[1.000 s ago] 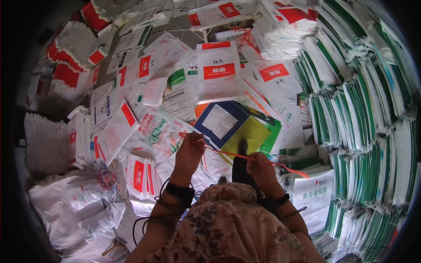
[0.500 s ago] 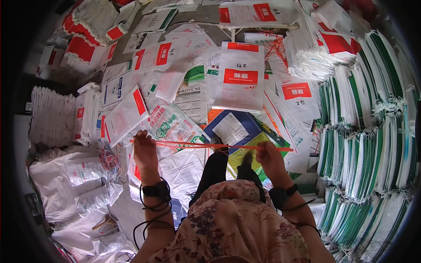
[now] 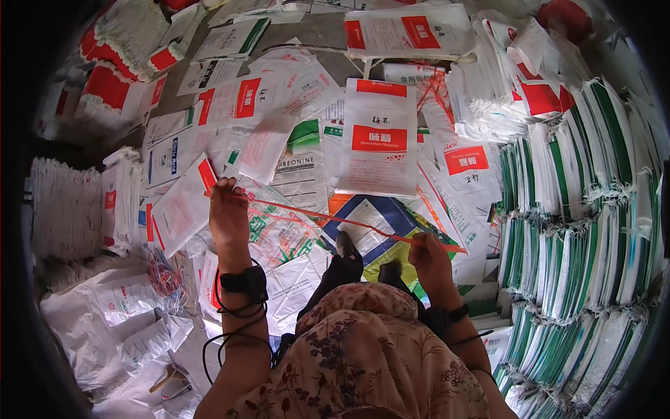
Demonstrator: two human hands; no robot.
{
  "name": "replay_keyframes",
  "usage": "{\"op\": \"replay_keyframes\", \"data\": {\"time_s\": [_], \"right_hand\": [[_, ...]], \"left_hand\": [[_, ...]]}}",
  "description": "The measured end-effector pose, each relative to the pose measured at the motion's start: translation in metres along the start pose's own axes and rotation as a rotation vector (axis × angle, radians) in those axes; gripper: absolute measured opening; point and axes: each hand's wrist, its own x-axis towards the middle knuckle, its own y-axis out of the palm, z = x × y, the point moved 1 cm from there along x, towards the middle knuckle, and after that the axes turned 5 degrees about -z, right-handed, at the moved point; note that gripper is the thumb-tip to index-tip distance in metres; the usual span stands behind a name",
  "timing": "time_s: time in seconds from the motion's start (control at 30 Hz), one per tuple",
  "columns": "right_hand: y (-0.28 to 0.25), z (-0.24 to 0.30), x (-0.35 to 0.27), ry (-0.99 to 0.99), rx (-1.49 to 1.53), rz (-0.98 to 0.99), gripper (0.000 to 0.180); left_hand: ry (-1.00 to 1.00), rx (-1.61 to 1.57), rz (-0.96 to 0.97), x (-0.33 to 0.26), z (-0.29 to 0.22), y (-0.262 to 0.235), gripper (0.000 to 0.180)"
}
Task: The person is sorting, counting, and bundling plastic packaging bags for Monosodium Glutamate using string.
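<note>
The floor [image 3: 328, 31] shows only as small grey patches; overlapping white woven sacks with red panels [image 3: 380, 146] cover the rest. The blue and yellow sack [image 3: 391, 216] is half hidden behind the person's dark shoes [image 3: 347, 260]. The thin red plastic strap [image 3: 335, 220] vanishes inside each grip, so its ends cannot be seen. The stacked green-edged sacks [image 3: 579, 230] blur and are cut off toward the dark right rim.

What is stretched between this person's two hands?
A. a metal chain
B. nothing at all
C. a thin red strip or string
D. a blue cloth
C: a thin red strip runs taut from the raised left hand across to the right hand, above the printed sacks spread on the floor.
</note>
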Motion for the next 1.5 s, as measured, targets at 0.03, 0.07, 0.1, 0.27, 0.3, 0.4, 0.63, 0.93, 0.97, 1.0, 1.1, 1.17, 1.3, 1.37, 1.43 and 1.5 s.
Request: {"op": "replay_keyframes", "data": {"time_s": [0.03,0.07,0.1,0.27,0.3,0.4,0.63,0.93,0.97,1.0,1.1,1.17,1.3,1.37,1.43,1.5], "right_hand": [[0.006,-0.001,0.005,0.002,-0.001,-0.007,0.032],[0.012,-0.003,0.009,0.045,0.097,-0.018,0.031],[0.017,-0.004,0.012,0.087,0.195,-0.028,0.031],[0.036,-0.007,0.023,0.107,0.194,-0.032,0.030],[0.038,-0.008,0.025,0.113,0.193,-0.038,0.030],[0.044,-0.008,0.028,0.107,0.139,-0.039,0.030],[0.054,-0.011,0.034,0.119,0.197,-0.022,0.029],[0.056,-0.016,0.034,0.113,0.187,-0.011,0.030],[0.056,-0.015,0.033,0.115,0.197,-0.017,0.030],[0.055,-0.015,0.033,0.117,0.206,-0.022,0.031],[0.057,-0.015,0.031,0.121,0.182,-0.039,0.031],[0.056,-0.017,0.031,0.120,0.182,-0.039,0.031],[0.056,-0.018,0.030,0.115,0.186,-0.026,0.032],[0.052,-0.023,0.031,0.120,0.195,-0.029,0.032],[0.050,-0.026,0.031,0.127,0.205,-0.035,0.032],[0.049,-0.028,0.031,0.120,0.209,-0.061,0.033]], "left_hand": [[-0.014,-0.008,0.030,0.009,-0.002,-0.004,0.026],[-0.021,-0.008,0.030,0.015,-0.004,-0.008,0.026],[-0.013,-0.017,0.010,0.021,-0.006,-0.011,0.026],[-0.021,-0.025,-0.052,0.038,-0.008,-0.025,0.026],[-0.025,-0.029,-0.052,0.039,-0.008,-0.027,0.026],[-0.030,-0.036,-0.067,0.043,-0.008,-0.038,0.026],[-0.026,-0.044,-0.114,0.045,-0.011,-0.048,0.026],[-0.018,-0.059,-0.106,0.044,-0.013,-0.055,0.026],[-0.017,-0.058,-0.101,0.043,-0.013,-0.053,0.026],[-0.021,-0.056,-0.119,0.043,-0.014,-0.051,0.025],[-0.027,-0.059,-0.139,0.043,-0.012,-0.052,0.025],[-0.026,-0.059,-0.135,0.044,-0.012,-0.054,0.025],[-0.052,-0.069,-0.110,0.047,-0.008,-0.060,0.026],[-0.067,-0.073,-0.116,0.049,-0.005,-0.061,0.025],[-0.091,-0.095,-0.095,0.051,-0.002,-0.062,0.024],[-0.108,-0.107,-0.081,0.053,0.004,-0.065,0.024]]}}
